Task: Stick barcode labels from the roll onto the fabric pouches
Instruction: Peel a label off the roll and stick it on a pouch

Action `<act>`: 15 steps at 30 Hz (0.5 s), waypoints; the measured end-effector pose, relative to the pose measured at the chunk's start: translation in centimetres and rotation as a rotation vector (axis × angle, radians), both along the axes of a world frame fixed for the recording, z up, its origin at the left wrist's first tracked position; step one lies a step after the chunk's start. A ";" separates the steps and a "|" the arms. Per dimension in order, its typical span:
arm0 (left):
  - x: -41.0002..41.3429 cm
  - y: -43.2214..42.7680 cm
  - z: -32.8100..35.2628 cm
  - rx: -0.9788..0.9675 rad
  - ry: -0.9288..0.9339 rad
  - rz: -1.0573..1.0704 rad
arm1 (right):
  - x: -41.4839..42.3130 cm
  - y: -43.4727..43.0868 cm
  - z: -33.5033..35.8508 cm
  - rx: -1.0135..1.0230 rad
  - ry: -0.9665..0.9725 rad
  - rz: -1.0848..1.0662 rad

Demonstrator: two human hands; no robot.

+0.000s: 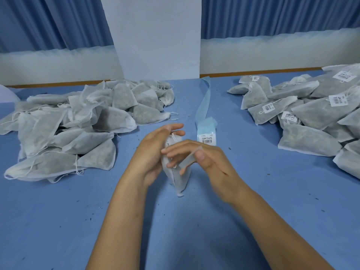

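A head-worn camera looks down at a blue table (253,211) where a person is sticking barcode labels onto grey-white fabric pouches. In the near centre, the left hand (153,154) supports one pouch (178,180) upright, its lower corner at the table. The fingers lie nearly straight along the pouch's left side and the thumb is hidden. The right hand (206,158) pinches a single label (190,159), seen almost edge-on, between thumb and fingers. It holds the label close against the pouch's upper part, and it does not look pressed down yet. Just beyond the hands lies the label roll (206,133), with a barcode showing on top and a pale blue backing strip (203,98) trailing towards the far edge. At far left is a large pile of unlabelled pouches (78,123) with loose drawstrings and no labels showing. At far right is a pile of labelled pouches (311,114), several of them showing white barcode stickers. Judging by the two piles, the work is somewhere around the middle: many pouches are finished, one is in hand, and a heap of similar size is left to do.
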State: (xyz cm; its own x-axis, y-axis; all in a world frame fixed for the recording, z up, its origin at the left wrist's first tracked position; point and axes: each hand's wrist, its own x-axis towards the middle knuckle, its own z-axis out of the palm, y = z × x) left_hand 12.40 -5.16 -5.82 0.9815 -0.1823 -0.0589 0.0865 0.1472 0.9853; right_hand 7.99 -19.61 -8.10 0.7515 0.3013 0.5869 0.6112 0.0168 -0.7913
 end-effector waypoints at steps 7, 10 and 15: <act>0.5 -0.4 -0.6 0.072 0.041 -0.028 | 0.8 -0.4 -0.7 0.079 0.186 -0.150; 0.6 -0.8 -1.1 0.195 0.055 0.041 | 1.3 -0.5 -0.9 0.109 0.241 -0.196; 1.0 -0.9 -1.3 0.107 0.056 0.147 | 1.6 -1.2 -0.8 -0.023 0.268 -0.346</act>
